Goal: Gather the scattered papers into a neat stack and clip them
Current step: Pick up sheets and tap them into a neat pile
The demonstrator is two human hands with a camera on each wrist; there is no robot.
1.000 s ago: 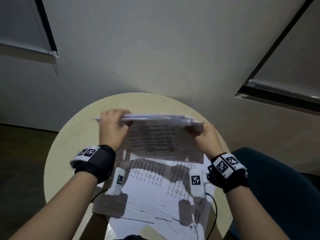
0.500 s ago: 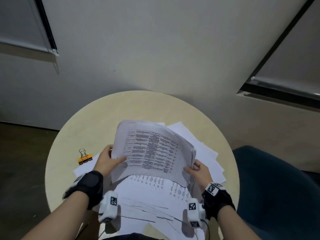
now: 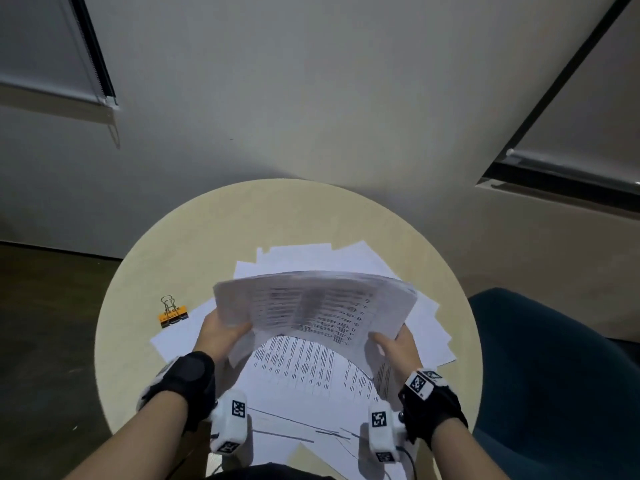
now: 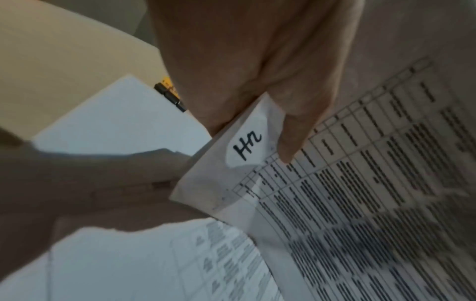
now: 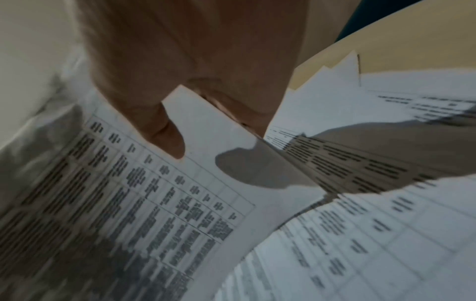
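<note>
Papers (image 4: 335, 203), handwritten "Hn": left wrist only

Sheaf (image 3: 313, 308): from edge-on and raised at the far side, it has come nearer and lower, printed face up, bowed between both grips.
Left hand (image 3: 216, 332): drawn nearer.
Right hand (image 3: 398, 346): drawn nearer.
Binder clip (image 3: 172, 315): uncovered at left.

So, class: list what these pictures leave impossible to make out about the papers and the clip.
- Printed text on the held sheets: blurred in every view.
- Number of loose papers on the table: head view, the held sheets cover them.
- Clip: left wrist view, mostly behind the left hand.
- Right hand fingers: under the sheets.
</note>
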